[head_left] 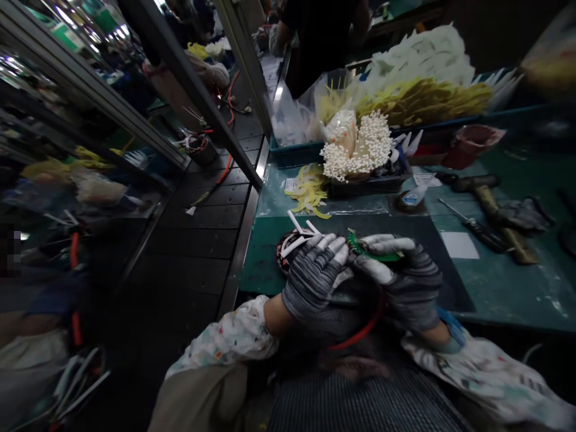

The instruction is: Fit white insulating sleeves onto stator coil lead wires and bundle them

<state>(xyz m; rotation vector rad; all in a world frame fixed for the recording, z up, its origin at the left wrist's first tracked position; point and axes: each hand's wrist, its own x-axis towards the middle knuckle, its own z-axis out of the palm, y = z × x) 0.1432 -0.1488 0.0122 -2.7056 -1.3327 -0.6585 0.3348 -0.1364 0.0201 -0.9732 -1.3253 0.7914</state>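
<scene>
Both hands wear grey striped gloves with white fingertips. My left hand (315, 273) lies over a dark round part (284, 246) with white tubes (293, 247) sticking out of it; its fingers are pressed together, and what they grip beneath is hidden. My right hand (396, 270) is closed on a small green board (382, 256), held between thumb and fingers, its left end near my left fingertips. A red cable (362, 330) curves below the hands, over my lap.
Behind the hands are yellow strips (310, 189), a bundle of white-tipped sticks (357, 147) and a blue tray (297, 155) of white and yellow parts. A screwdriver (477, 228) and a hammer (499, 210) lie right. A metal post (225, 120) stands left.
</scene>
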